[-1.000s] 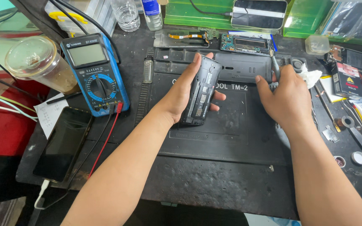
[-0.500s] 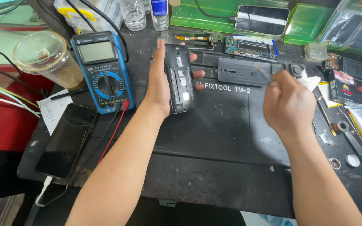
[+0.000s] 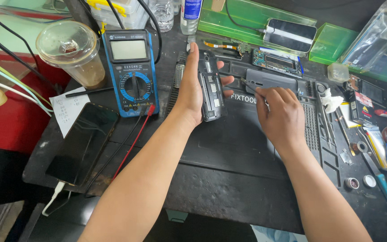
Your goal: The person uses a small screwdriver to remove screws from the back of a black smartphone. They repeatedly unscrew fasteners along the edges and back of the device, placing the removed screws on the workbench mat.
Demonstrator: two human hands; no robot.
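Observation:
My left hand (image 3: 191,92) grips an opened black phone (image 3: 211,89) with its back cover off, standing it on its long edge above the dark repair mat (image 3: 229,148). The exposed inside faces right. My right hand (image 3: 278,114) is closed around a thin metal tool (image 3: 247,84), and the tool's tip points left at the phone's inner side, a short way from it. A grey phone cover (image 3: 272,79) lies on the mat just behind my right hand.
A blue multimeter (image 3: 131,71) with red and black leads stands at the left, beside a lidded drink cup (image 3: 75,54). A dark phone (image 3: 83,143) on a cable lies front left. Green trays (image 3: 247,18), a circuit board (image 3: 276,60) and hand tools (image 3: 381,152) line the back and right.
My left hand has raised the phone from the mat's middle and turned it onto its edge farther back. My right hand came left from the mat's right side, holding the tool toward the phone.

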